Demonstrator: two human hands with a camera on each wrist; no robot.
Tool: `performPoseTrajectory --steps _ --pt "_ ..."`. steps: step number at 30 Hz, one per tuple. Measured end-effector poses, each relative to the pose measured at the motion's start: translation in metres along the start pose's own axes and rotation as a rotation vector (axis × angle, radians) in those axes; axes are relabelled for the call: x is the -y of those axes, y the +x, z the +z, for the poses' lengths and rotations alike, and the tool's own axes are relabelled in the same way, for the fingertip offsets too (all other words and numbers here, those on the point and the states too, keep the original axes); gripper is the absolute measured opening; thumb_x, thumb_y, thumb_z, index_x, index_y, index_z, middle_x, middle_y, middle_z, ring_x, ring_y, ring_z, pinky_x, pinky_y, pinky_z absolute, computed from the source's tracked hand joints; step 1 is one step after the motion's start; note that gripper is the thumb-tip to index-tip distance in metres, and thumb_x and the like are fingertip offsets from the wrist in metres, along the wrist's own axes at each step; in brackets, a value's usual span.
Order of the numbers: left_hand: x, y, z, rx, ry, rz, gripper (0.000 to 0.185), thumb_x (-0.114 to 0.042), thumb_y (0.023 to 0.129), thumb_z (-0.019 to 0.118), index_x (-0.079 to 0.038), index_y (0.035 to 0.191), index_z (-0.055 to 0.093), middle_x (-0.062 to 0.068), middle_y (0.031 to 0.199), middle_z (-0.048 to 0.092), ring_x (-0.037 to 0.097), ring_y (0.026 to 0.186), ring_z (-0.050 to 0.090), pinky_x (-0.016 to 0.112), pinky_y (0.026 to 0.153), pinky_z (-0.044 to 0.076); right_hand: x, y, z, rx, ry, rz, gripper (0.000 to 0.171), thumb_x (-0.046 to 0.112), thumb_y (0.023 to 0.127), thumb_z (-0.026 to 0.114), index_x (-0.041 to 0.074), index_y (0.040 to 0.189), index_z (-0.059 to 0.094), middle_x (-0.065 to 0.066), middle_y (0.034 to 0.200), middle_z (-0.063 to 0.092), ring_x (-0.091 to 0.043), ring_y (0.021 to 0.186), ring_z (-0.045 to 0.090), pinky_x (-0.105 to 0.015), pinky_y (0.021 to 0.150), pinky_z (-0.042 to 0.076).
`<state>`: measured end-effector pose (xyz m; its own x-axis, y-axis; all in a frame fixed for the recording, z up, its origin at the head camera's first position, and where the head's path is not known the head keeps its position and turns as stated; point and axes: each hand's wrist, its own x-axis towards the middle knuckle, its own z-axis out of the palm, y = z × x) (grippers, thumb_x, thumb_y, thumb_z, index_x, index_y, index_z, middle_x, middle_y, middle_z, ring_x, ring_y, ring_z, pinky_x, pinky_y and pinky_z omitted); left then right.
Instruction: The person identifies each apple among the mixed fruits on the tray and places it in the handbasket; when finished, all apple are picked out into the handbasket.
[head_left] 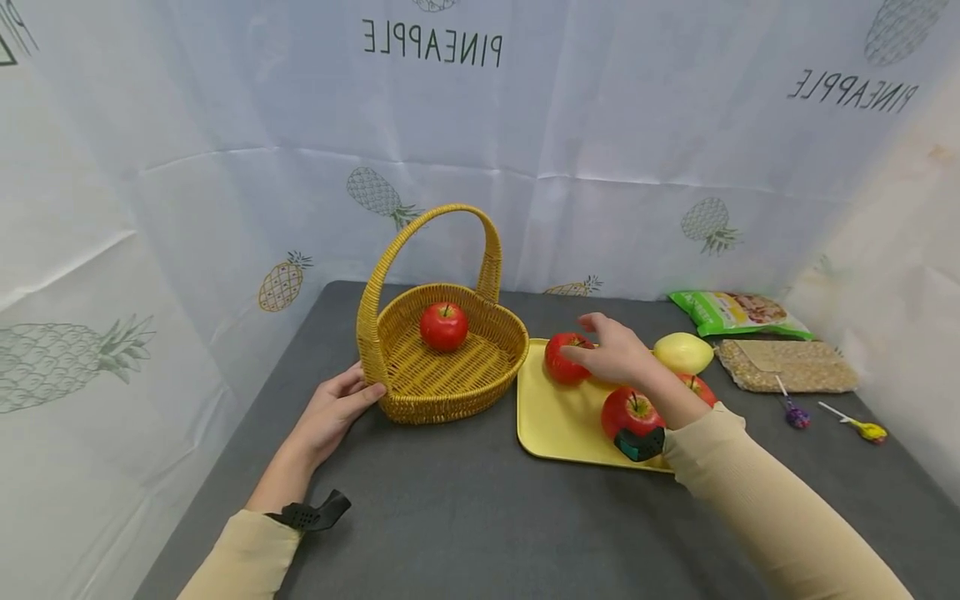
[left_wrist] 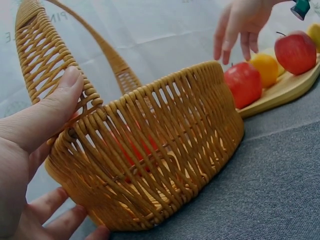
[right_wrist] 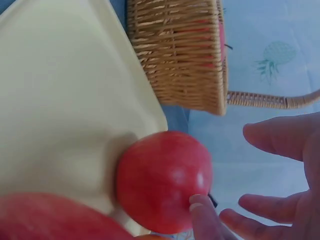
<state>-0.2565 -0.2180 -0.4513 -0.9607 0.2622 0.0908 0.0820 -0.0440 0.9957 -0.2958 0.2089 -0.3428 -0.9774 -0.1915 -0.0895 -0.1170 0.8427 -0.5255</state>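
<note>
Currently, a red apple (head_left: 566,372) is set on a yellow tray (head_left: 558,425), just right of the basket (head_left: 442,410). Over that apple, the right hand (head_left: 618,354) is held with its fingers spread wide; whether contact is made cannot be told. At the basket's left side, the rim is gripped by the left hand (head_left: 337,412). Inside the basket, another apple (head_left: 444,327) is held. Farther right of the basket, a lemon (head_left: 682,353) is seen, then a green bag (head_left: 720,312) and two lollipops (head_left: 798,418), laid on the bench (head_left: 450,517).
</note>
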Motion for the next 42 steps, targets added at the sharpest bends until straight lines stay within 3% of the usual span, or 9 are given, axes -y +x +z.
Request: performPoseTrajectory --steps 7,14,24,30,36,42 --pt "-0.001 0.002 0.003 0.0 -0.02 0.006 0.046 -0.016 0.102 0.067 0.008 0.139 0.055 0.01 0.169 0.017 0.028 0.155 0.014 0.018 0.101 0.044 -0.012 -0.002 -0.001 0.038 -0.053 0.056 0.083 0.046 0.098 0.066 -0.004 0.155 0.032 -0.03 0.153 0.041 -0.048 0.138 0.04 -0.062 0.11 0.036" --pt "-0.002 -0.004 0.001 -0.027 -0.001 -0.006 0.045 -0.017 0.103 0.067 0.005 0.141 0.056 0.01 0.169 0.018 0.028 0.154 0.017 0.017 0.102 0.043 -0.014 0.008 0.004 0.112 0.066 0.093 0.091 0.049 0.097 0.066 0.001 0.161 0.023 -0.025 0.161 0.031 -0.045 0.145 0.03 -0.06 0.116 0.028" --pt "-0.002 -0.005 -0.003 -0.02 0.0 -0.005 0.045 -0.017 0.103 0.066 0.003 0.141 0.055 0.009 0.169 0.018 0.028 0.154 0.019 0.018 0.102 0.043 -0.01 0.023 0.016 0.132 0.039 0.102 0.09 0.046 0.096 0.068 -0.004 0.158 0.025 -0.029 0.152 0.039 -0.044 0.131 0.043 -0.057 0.109 0.038" --pt "-0.002 0.001 0.001 -0.011 0.008 0.024 0.038 -0.015 0.102 0.067 0.004 0.135 0.059 0.011 0.167 0.026 0.026 0.155 0.016 0.018 0.103 0.043 -0.013 0.022 0.016 0.118 0.049 0.078 0.088 0.042 0.095 0.07 -0.006 0.155 0.028 -0.029 0.145 0.045 -0.042 0.124 0.048 -0.055 0.105 0.041" --pt "-0.003 0.003 0.002 -0.04 0.053 0.025 0.035 -0.017 0.101 0.068 0.002 0.13 0.063 0.017 0.159 0.04 0.024 0.153 0.024 0.018 0.102 0.043 -0.012 0.024 0.019 0.13 0.058 0.062 0.089 0.045 0.091 0.075 -0.002 0.153 0.03 -0.026 0.142 0.048 -0.041 0.123 0.049 -0.054 0.105 0.042" --pt "-0.005 0.002 0.001 -0.051 0.087 0.004 0.043 -0.02 0.102 0.068 0.006 0.134 0.059 0.013 0.161 0.038 0.024 0.152 0.025 0.018 0.102 0.043 -0.009 0.028 0.024 0.126 0.052 0.02 0.088 0.037 0.09 0.079 -0.003 0.151 0.03 -0.027 0.143 0.046 -0.041 0.124 0.049 -0.054 0.105 0.043"
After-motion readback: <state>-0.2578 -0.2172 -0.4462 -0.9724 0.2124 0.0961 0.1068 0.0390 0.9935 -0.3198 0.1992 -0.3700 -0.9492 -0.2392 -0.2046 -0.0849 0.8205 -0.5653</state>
